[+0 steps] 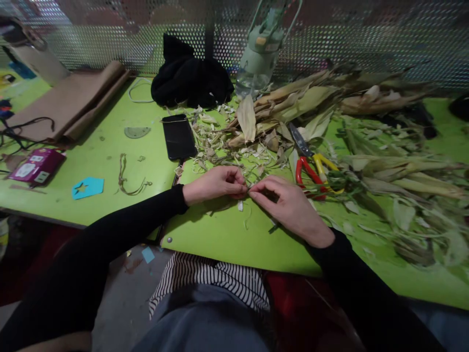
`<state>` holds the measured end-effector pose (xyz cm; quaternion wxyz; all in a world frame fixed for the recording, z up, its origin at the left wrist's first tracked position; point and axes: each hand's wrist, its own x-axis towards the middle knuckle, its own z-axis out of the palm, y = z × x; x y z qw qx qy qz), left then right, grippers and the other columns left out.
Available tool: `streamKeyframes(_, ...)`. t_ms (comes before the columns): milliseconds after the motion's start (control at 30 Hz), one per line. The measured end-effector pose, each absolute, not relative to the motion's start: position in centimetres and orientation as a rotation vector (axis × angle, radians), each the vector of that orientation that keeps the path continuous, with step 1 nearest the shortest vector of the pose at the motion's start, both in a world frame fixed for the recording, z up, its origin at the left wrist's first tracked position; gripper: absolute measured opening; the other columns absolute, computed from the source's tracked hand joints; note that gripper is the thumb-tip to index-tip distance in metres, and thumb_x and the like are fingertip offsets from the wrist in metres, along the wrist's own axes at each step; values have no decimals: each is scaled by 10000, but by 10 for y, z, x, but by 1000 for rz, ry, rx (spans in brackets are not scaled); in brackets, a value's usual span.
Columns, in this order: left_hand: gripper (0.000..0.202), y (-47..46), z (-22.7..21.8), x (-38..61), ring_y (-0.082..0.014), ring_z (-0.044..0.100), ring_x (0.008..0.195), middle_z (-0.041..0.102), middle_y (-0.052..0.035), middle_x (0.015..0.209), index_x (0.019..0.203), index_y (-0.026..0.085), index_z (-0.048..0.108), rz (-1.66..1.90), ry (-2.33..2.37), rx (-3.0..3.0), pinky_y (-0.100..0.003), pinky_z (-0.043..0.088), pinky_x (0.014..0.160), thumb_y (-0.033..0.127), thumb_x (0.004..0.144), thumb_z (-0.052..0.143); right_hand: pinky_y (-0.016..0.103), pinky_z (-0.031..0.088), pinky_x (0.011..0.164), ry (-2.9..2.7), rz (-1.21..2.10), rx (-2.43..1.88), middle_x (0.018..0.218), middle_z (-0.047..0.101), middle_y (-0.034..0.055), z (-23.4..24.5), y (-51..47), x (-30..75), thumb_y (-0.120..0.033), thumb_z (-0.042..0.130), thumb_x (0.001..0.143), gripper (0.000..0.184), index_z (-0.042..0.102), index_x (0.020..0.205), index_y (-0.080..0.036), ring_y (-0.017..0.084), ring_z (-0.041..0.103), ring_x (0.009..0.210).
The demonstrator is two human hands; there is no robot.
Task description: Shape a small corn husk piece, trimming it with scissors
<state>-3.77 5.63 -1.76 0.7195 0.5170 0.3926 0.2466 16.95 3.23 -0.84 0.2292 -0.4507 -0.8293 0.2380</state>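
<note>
My left hand (223, 185) and my right hand (287, 200) meet at the fingertips just above the green table (220, 234). Both are closed in a pinch on what looks like a thin strip of corn husk, mostly hidden by the fingers. Below them lie a small white scrap (240, 206) and a thin curled shred. Scissors (302, 142) with one red and one yellow handle lie beyond my right hand, among corn husks (293, 105). Shredded husk bits (216, 144) are scattered beyond my left hand.
A black phone (179, 137) lies beyond my left forearm. At the back stand a green water bottle (260, 58) and a black cloth bundle (192, 78). More husks (410, 176) spread across the right. On the left are a twisted cord (122, 181), a blue paper tag (88, 188) and a purple box (38, 166).
</note>
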Motion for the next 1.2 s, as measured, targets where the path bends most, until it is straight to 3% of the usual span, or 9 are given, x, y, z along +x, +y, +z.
streamKeyframes(233, 176, 57, -16, -39, -20, 534, 602, 572, 69, 694, 790, 136, 503, 537, 890, 1247, -193, 437, 637, 43, 808, 650, 436, 498, 853, -2357, 684, -1072, 912, 694, 77, -9, 35, 168, -323, 582, 937, 141, 659, 852, -240, 260, 623, 927)
streamKeyframes(367, 204, 58, -19, -37, -25, 528, 616, 555, 76, 712, 831, 147, 477, 582, 854, 1214, -212, 460, 684, -9, 801, 606, 446, 504, 917, -2252, 690, -1147, 1057, 680, 98, -11, 34, 166, -267, 590, 904, 69, 622, 951, -228, 270, 635, 1024)
streamKeyframes(567, 205, 55, -18, -37, -58, 571, 641, 574, 62, 769, 976, 174, 473, 613, 886, 1291, -239, 503, 687, 67, 846, 591, 414, 532, 868, -2149, 832, -1239, 1058, 692, 90, -16, 33, 163, -260, 611, 881, 196, 579, 1070, -223, 250, 659, 977)
streamKeyframes(867, 197, 52, -10, -38, -130, 646, 811, 729, -17, 930, 1067, 177, 578, 601, 1097, 1889, -251, 458, 746, 202, 878, 626, 382, 513, 778, -2132, 817, -1282, 934, 690, 63, -16, 36, 162, -262, 597, 892, 65, 559, 938, -235, 228, 646, 873)
streamKeyframes(1200, 216, 51, -16, -36, -168, 639, 785, 724, -61, 948, 1124, 187, 592, 515, 1236, 2321, -258, 422, 681, 212, 909, 581, 353, 477, 743, -2089, 843, -1311, 858, 643, 29, -13, 35, 160, -219, 612, 857, 86, 535, 894, -231, 201, 608, 798)
